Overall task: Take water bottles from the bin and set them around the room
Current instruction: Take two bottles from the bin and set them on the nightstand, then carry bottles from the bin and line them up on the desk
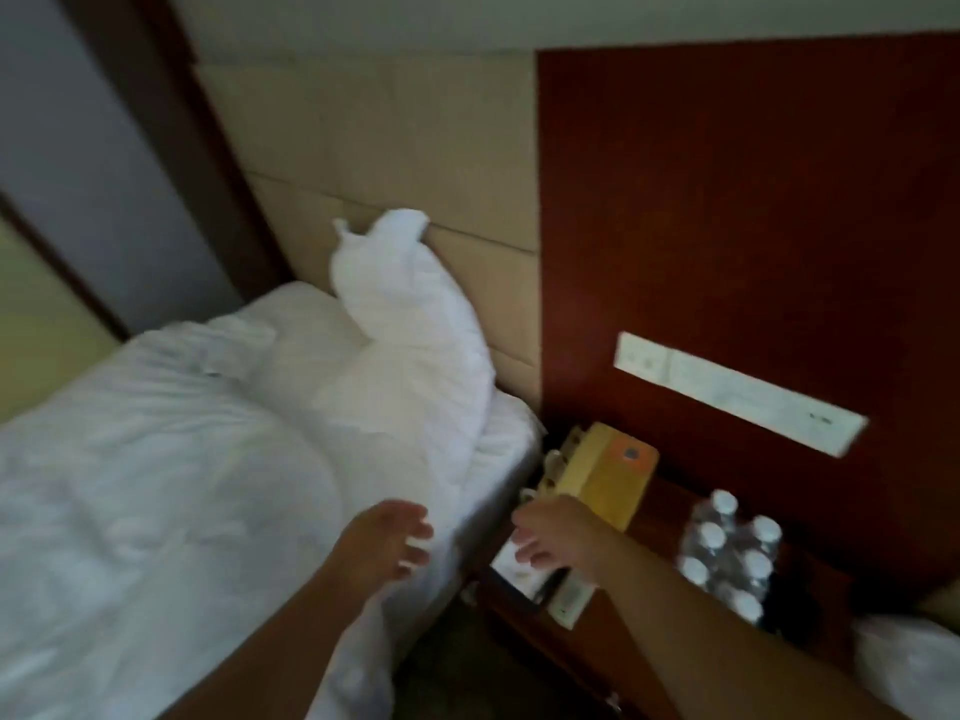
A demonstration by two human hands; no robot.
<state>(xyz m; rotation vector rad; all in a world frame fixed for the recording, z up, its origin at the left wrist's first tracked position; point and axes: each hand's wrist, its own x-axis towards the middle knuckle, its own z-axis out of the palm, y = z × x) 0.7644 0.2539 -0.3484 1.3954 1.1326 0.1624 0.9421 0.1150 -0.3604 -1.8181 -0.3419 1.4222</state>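
Note:
A cluster of several clear water bottles point(732, 556) with white caps stands on the dark wooden nightstand point(660, 517) at the right. My right hand point(558, 535) hovers over the nightstand's left end, fingers relaxed and spread, holding nothing. My left hand point(387, 540) hangs over the edge of the bed, fingers loosely spread, also empty. The frame is blurred. No bin is visible.
A bed with a rumpled white duvet point(182, 485) and a pillow point(410, 324) fills the left. A yellow box point(605, 472) and white cards point(569, 597) lie on the nightstand. A white switch panel point(737, 392) is on the red-brown wall. Something white point(909, 667) is at the lower right.

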